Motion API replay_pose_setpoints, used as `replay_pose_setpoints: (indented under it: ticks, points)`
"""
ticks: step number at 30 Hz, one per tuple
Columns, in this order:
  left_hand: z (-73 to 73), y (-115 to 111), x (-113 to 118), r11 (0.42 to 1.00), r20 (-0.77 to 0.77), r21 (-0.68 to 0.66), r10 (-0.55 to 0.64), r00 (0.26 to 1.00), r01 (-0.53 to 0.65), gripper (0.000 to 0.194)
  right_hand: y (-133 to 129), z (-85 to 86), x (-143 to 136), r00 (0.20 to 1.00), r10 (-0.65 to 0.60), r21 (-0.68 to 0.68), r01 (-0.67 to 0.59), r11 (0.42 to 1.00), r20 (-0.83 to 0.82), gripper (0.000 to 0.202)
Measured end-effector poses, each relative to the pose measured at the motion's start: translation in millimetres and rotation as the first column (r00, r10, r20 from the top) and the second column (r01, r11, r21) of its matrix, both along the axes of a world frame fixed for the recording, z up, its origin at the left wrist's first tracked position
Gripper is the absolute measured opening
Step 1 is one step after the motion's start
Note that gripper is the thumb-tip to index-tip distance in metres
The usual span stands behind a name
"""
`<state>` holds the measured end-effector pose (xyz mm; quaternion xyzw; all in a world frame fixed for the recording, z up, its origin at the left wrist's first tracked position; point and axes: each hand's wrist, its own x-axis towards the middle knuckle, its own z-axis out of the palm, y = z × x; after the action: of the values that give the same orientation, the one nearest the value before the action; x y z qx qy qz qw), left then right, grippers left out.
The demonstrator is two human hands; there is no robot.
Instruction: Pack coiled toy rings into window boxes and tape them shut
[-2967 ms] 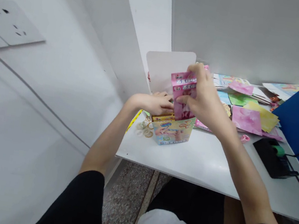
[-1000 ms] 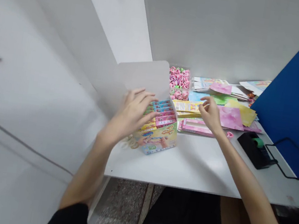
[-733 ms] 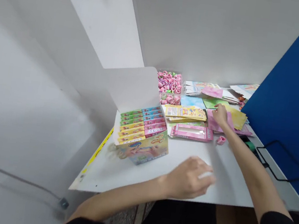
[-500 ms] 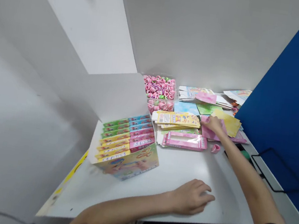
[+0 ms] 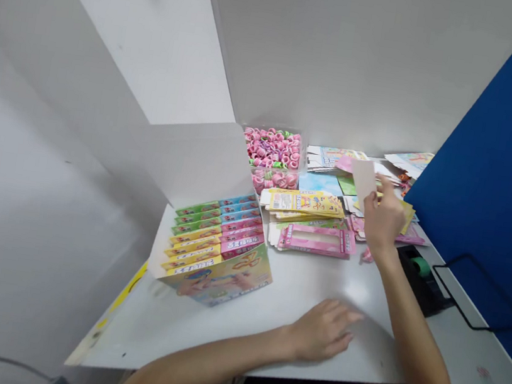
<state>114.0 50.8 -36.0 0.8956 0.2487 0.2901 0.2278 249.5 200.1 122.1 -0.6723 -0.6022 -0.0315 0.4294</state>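
My right hand [image 5: 384, 219] is raised over the right side of the table, pinching a paper card [image 5: 363, 180] with its white side toward me. Under and behind it lie pink cards [image 5: 412, 235] and a piece of a yellow card [image 5: 408, 216]. My left hand [image 5: 323, 332] rests near the front edge, fingers stretched out and holding nothing. Beyond it are a flat pink window box [image 5: 313, 239] and a stack of yellow boxes [image 5: 304, 203]. A small pink ring-like piece [image 5: 367, 255] is partly hidden by my right hand.
A display box [image 5: 219, 279] with rows of coloured small boxes stands at left, its lid raised. Clear trays of pink rings [image 5: 272, 150] sit at the back. A black tape dispenser [image 5: 419, 282] and a bent black wire [image 5: 473, 324] lie by the blue panel [image 5: 499, 188].
My right hand has lifted a card from the pink stack, bringing it up and showing its white side. My left hand has shifted slightly, staying on the table.
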Motion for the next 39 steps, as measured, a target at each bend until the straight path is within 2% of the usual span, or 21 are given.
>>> replay_pose_setpoints:
  ticks: [2, 3, 5, 7, 8, 9, 11, 13, 15, 19, 21, 23, 26, 28, 35, 37, 39]
  points:
    - [1.8, 3.3, -1.0, 0.97, 0.178, -0.233, 0.11, 0.978, -0.067, 0.058, -23.8, 1.7, 3.7, 0.956, 0.191, 0.228, -0.14, 0.964, -0.223, 0.064]
    - [3.0, 6.6, -1.7, 0.935, 0.27, -0.341, 0.192, 0.943, -0.093, 0.069, -33.6, 0.5, 5.5, 0.902, 0.294, 0.284, -0.206, 0.937, -0.317, 0.074]
    - [5.4, 16.5, -4.4, 0.868, 0.418, -0.48, 0.351, 0.838, -0.124, 0.089, -47.7, -6.7, 8.9, 0.75, 0.439, 0.293, -0.332, 0.897, -0.495, 0.093]
    - [7.1, 28.6, -9.7, 0.85, 0.516, -0.505, 0.436, 0.737, -0.15, 0.104, -54.5, -20.4, 12.9, 0.584, 0.471, 0.222, -0.447, 0.866, -0.661, 0.106]
    - [7.7, 34.6, -13.4, 0.858, 0.542, -0.485, 0.445, 0.713, -0.167, 0.108, -55.8, -29.1, 15.5, 0.513, 0.452, 0.179, -0.495, 0.85, -0.73, 0.111]
    - [8.1, 40.1, -17.6, 0.872, 0.551, -0.45, 0.44, 0.709, -0.191, 0.109, -56.0, -38.5, 18.6, 0.458, 0.423, 0.141, -0.532, 0.835, -0.782, 0.113]
    - [9.0, 48.4, -26.5, 0.897, 0.52, -0.366, 0.418, 0.745, -0.248, 0.098, -55.5, -57.0, 26.4, 0.394, 0.375, 0.081, -0.592, 0.802, -0.839, 0.106]
    - [10.8, 53.2, -34.0, 0.904, 0.47, -0.315, 0.413, 0.78, -0.29, 0.08, -56.0, -71.6, 35.5, 0.38, 0.344, 0.014, -0.654, 0.757, -0.858, 0.089]
    - [13.5, 55.3, -38.4, 0.891, 0.473, -0.334, 0.441, 0.763, -0.308, 0.07, -58.8, -79.6, 44.1, 0.393, 0.336, -0.048, -0.708, 0.705, -0.856, 0.082]
    - [19.7, 58.2, -40.7, 0.833, 0.58, -0.458, 0.545, 0.605, -0.311, 0.065, -67.4, -78.5, 53.8, 0.398, 0.413, -0.064, -0.779, 0.623, -0.819, 0.098]
    - [22.8, 60.3, -42.5, 0.816, 0.601, -0.482, 0.573, 0.556, -0.319, 0.059, -70.2, -75.0, 54.6, 0.411, 0.451, -0.062, -0.79, 0.61, -0.792, 0.096]
    - [26.1, 62.6, -45.5, 0.804, 0.609, -0.496, 0.591, 0.529, -0.328, 0.054, -70.9, -72.9, 54.1, 0.436, 0.457, -0.057, -0.769, 0.637, -0.775, 0.082]
    - [31.1, 65.2, -49.4, 0.789, 0.609, -0.525, 0.61, 0.507, -0.32, 0.05, -69.4, -74.7, 52.4, 0.457, 0.431, -0.05, -0.729, 0.683, -0.778, 0.05]
    - [33.7, 65.4, -49.9, 0.781, 0.604, -0.543, 0.619, 0.502, -0.31, 0.048, -67.5, -79.1, 50.3, 0.453, 0.414, -0.041, -0.712, 0.701, -0.79, 0.041]
    - [35.6, 59.6, -43.8, 0.744, 0.568, -0.577, 0.662, 0.489, -0.337, 0.038, -58.8, -98.2, 36.7, 0.406, 0.391, 0.041, -0.648, 0.76, -0.826, 0.04]
    - [35.6, 60.4, -44.3, 0.741, 0.562, -0.582, 0.664, 0.494, -0.335, 0.042, -58.1, -97.9, 36.8, 0.378, 0.392, 0.059, -0.652, 0.756, -0.839, 0.049]
    - [36.1, 62.9, -47.2, 0.748, 0.565, -0.582, 0.654, 0.504, -0.319, 0.055, -58.8, -94.6, 40.8, 0.358, 0.391, 0.058, -0.67, 0.74, -0.848, 0.06]
